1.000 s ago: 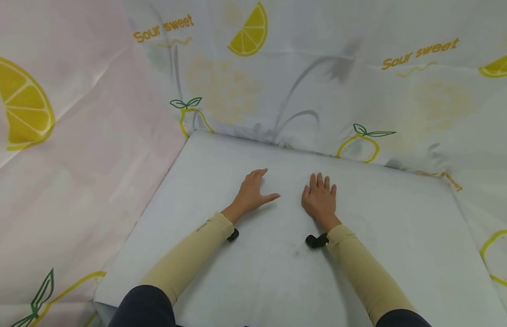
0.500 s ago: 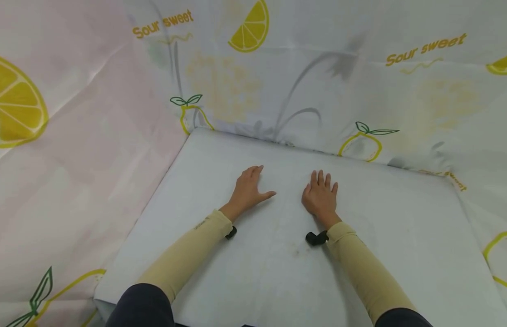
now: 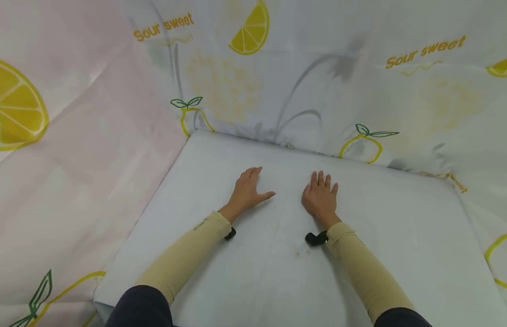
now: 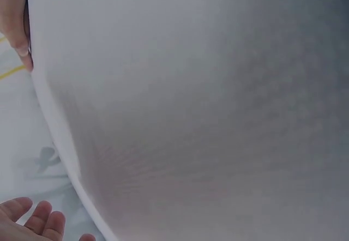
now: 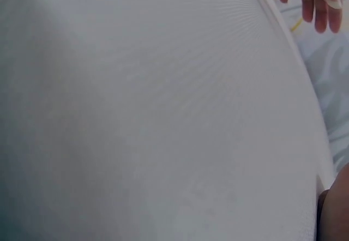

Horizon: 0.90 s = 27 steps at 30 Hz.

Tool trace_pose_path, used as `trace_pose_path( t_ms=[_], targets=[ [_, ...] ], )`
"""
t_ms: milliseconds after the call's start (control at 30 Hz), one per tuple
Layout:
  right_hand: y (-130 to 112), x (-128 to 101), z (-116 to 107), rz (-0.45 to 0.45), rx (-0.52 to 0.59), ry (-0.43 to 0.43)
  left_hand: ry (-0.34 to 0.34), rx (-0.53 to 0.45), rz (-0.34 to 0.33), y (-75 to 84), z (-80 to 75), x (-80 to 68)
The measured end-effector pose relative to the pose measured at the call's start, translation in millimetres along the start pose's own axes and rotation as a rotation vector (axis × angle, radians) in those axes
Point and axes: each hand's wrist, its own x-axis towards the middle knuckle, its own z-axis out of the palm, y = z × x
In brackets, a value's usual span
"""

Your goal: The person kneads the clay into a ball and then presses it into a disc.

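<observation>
Both hands lie flat on a white padded table top (image 3: 384,236). My left hand (image 3: 248,190) rests palm down near the middle, fingers straight and thumb spread to the right. My right hand (image 3: 320,197) rests palm down a short way to its right, fingers straight and close together. Neither hand holds anything. Beige sleeves cover both forearms, with a small black wrist mount (image 3: 316,239) at each cuff. The wrist views show mostly the bare white surface (image 4: 207,110), with fingertips (image 5: 316,1) at an edge.
A cloth printed with lemons and "Sour sweet" (image 3: 425,51) hangs as a wall behind and to the right of the table. A pinkish part of the cloth (image 3: 73,150) closes the left side. The table's front left corner (image 3: 99,299) is near my left elbow.
Both hands stay flat in the same place. Only the head view has shifted a little.
</observation>
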Motion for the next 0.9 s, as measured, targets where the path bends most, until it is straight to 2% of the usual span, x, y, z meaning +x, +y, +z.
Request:
trace_pose_path(
  t_ms=[167,333,533,667,900],
  targets=[
    [2,-7,4,0.001,0.007,-0.022,-0.007,0.006,-0.006,-0.6,2.8,-7.4],
    [9,-19,17,0.01,0.025,-0.047,-0.016,-0.022,-0.022,-3.1,15.1,-20.4],
    [22,-32,36,0.016,0.128,-0.088,-0.028,-0.035,-0.042,-6.8,29.3,-35.8],
    [23,-25,27,0.009,0.221,-0.063,0.009,-0.044,-0.038,-0.9,20.6,-32.1],
    [19,-2,-4,-0.04,0.284,0.001,0.031,-0.017,-0.021,12.3,-2.7,-12.8]
  ],
)
